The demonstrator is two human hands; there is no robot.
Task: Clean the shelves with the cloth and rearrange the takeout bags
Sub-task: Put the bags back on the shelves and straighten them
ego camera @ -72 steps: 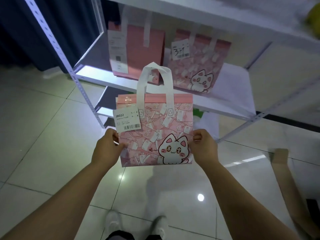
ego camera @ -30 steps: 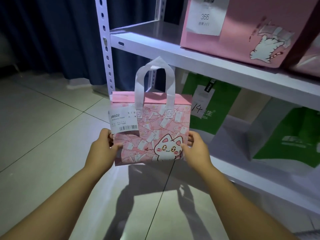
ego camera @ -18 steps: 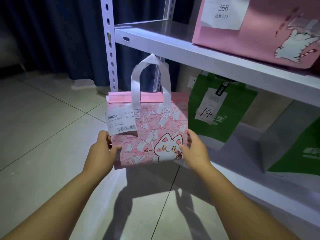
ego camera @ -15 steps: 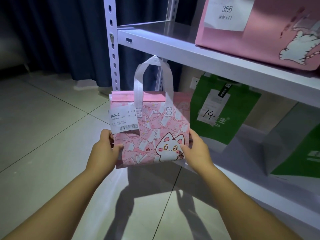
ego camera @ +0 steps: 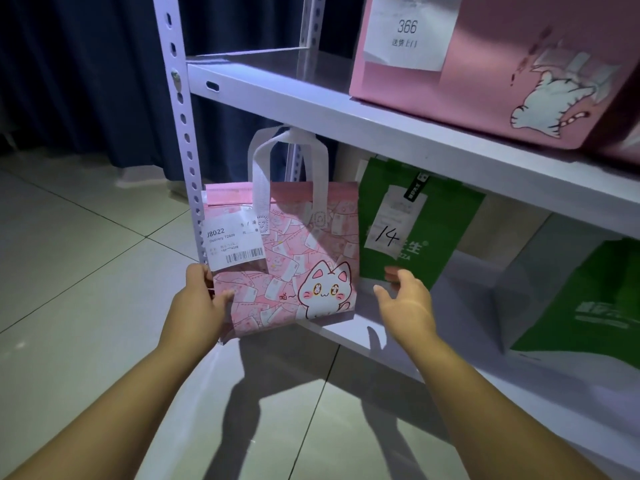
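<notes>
A small pink cat-print takeout bag (ego camera: 294, 265) with white handles and a label reading J8022 stands at the left end of the lower shelf (ego camera: 349, 336). Its handles reach up to the underside of the upper shelf (ego camera: 346, 114). My left hand (ego camera: 199, 306) grips the bag's lower left corner. My right hand (ego camera: 403, 299) hovers just right of the bag with relaxed fingers, holding nothing. No cloth is in view.
A green bag marked 14 (ego camera: 412, 230) stands right beside the pink one, and another green bag (ego camera: 581, 306) stands further right. A large pink cat bag labelled 366 (ego camera: 485, 64) sits on the upper shelf. The perforated upright post (ego camera: 180, 133) stands left, tiled floor (ego camera: 86, 306) below.
The pink bag has moved forward onto the lower shelf's left end. My right hand has let go of its right side and drawn away; my left hand still holds it.
</notes>
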